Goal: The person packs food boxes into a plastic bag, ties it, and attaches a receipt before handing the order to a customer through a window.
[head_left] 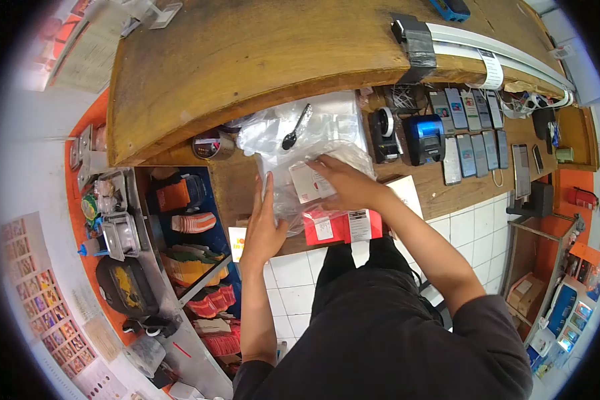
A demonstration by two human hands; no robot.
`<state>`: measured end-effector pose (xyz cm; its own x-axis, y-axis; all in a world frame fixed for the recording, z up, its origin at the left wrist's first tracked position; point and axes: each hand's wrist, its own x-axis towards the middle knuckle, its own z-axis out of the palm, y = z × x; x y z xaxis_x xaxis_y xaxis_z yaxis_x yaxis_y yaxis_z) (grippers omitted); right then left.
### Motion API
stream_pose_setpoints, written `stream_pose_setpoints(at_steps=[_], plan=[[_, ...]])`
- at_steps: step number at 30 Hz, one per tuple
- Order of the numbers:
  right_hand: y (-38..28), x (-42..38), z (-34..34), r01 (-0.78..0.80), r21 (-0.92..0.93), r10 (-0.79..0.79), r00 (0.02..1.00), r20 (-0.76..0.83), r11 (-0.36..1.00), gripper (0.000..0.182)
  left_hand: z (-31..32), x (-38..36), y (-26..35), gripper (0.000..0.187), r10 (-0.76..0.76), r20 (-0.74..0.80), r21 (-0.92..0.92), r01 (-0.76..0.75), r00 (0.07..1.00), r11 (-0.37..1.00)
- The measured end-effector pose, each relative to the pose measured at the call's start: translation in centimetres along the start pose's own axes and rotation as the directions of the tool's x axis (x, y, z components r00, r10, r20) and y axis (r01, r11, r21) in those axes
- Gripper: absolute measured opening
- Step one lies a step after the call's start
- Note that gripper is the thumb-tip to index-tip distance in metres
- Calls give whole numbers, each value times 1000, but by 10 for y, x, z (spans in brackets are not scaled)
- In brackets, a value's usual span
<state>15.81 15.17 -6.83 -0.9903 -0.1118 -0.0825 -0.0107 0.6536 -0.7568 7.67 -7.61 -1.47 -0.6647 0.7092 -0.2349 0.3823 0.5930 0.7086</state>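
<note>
My right hand [345, 185] has its fingers bent over a small white printed box [309, 183], which lies among the folds of a clear plastic bag [280, 203]. To the left, my left hand [265, 233] rests along the side of the bag, fingers stretched out and pointing away from me. Just below the bag, at the table's front edge, is a red packet [342, 227] with white printed labels. A black plastic spoon [297, 127] lies on more clear bags [340, 110] behind my hands.
A tape roll [213, 145] stands at left. Rightward are a black tape dispenser [384, 135], a blue-black label printer [425, 139] and several phones [475, 155]. A raised wooden shelf [260, 60] overhangs the back. Open compartments [210, 287] with red packaging sit lower left.
</note>
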Motion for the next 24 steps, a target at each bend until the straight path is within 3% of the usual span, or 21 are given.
stream_pose_setpoints(at_steps=[1,2,4,6,7,9,10,13,14,15,17,20,22,23,24], plan=[[-6,-24,-21,-137,292,144,990,-1,947,79,-2,-2,5,90,-74,35,29,73,997,997],[-4,-53,-37,-251,557,281,959,32,792,71,-5,-2,8,90,-72,40,21,71,997,997],[9,-107,-45,-475,522,648,731,-214,708,63,-12,4,12,93,-158,186,44,153,970,987],[56,-156,0,-713,40,685,656,-317,700,73,-17,10,13,94,-101,197,16,99,975,995],[98,-183,49,-759,-218,683,648,-337,613,93,-19,15,13,95,-47,209,-8,49,977,999],[80,-179,73,-815,-164,722,572,-389,556,111,-25,22,16,95,-71,211,-5,74,975,997],[80,-175,73,-805,-96,699,562,-442,586,119,-27,24,17,95,-96,219,-7,100,971,995],[77,-169,51,-797,40,740,539,-403,603,120,-26,27,13,95,-96,182,-9,99,979,995],[87,-179,40,-764,37,727,597,-338,644,118,-25,27,9,95,-97,172,-9,100,980,995],[86,-187,30,-687,13,639,669,-380,726,115,-23,28,4,95,-50,147,-28,54,988,998],[27,-172,-31,-590,-72,534,771,-347,804,115,-17,24,-3,95,-17,116,-54,24,993,998],[-47,-128,-81,-510,-12,477,812,-335,860,114,-16,23,-7,96,-12,123,-102,24,992,994],[-66,-92,-86,-198,138,238,889,-392,970,118,-17,25,-7,97,14,186,-214,27,982,976],[-54,-73,-71,-78,142,128,916,-380,987,125,-16,26,-9,97,12,183,-219,28,983,975],[-51,-54,-53,28,296,82,932,-354,955,129,-15,27,-11,99,15,218,-309,54,976,949]])
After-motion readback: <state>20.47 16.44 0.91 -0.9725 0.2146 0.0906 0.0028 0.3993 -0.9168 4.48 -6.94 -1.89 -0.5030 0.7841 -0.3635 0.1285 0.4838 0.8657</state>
